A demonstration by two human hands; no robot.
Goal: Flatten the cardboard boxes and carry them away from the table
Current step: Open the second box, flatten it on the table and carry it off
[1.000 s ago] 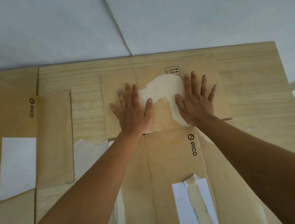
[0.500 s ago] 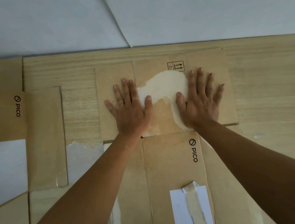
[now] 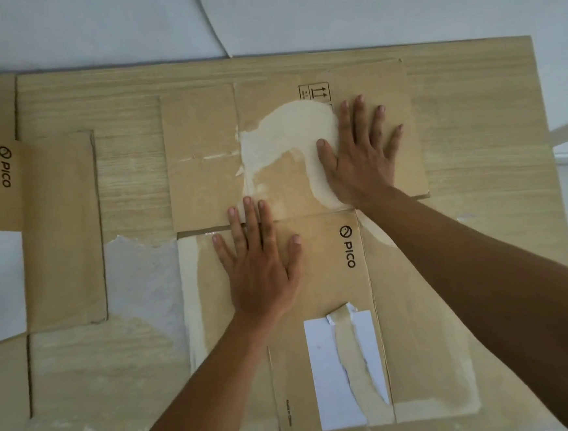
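Spanning nearly the whole view, a pale wooden table [image 3: 478,104] carries 2 flattened cardboard boxes. The larger spread, the central box [image 3: 329,290], lies flat across the middle and right of the tabletop, its panels running from the near edge toward the far edge. The left box [image 3: 59,233] lies flat at the table's left end, well apart from both hands, and part of it reaches past the table's left edge.

Both forearms come in from the near side. The right hand [image 3: 362,154] lies palm down on the far panel of the central box, fingers straight and spread. Its thumb rests on a pale torn patch [image 3: 286,137] where the brown surface has peeled off. The left hand [image 3: 260,271] lies palm down nearer the person, fingers straight and slightly apart, fingertips crossing the crease between the near and far panels. Neither hand curls round anything.

A white label [image 3: 325,375] sits on the near panel, with a torn beige strip [image 3: 353,356] over it. A black PICO logo [image 3: 348,247] is printed just right of the left hand. Small handling symbols [image 3: 314,92] are printed just beside the right hand's fingertips.
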